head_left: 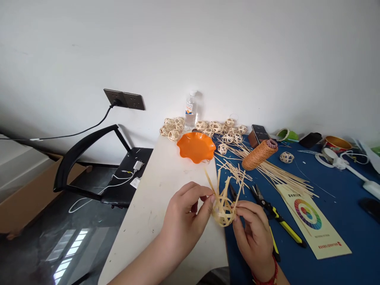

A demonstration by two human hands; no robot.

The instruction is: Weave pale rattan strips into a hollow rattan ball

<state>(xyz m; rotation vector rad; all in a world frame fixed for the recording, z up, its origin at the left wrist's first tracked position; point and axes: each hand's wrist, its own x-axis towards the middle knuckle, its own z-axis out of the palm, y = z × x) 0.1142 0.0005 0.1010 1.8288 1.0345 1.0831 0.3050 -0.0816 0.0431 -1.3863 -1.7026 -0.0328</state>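
Observation:
Between my two hands is a small woven bamboo-strip ball, its lower part rounded and several loose strip ends sticking up from the top. My left hand pinches its left side between thumb and forefinger. On the right side, my right hand pinches the weave with its fingertips; a red braided bracelet circles that wrist. Past the hands lie cut bamboo strips. Yellow-and-black pliers rest to the right of my right hand, and another tool is partly hidden behind it.
An orange wavy-edged dish sits beyond my hands. Finished woven balls and a water bottle line the wall. A spool of orange cord, a phone and a colour-wheel card are at right. A black chair stands left.

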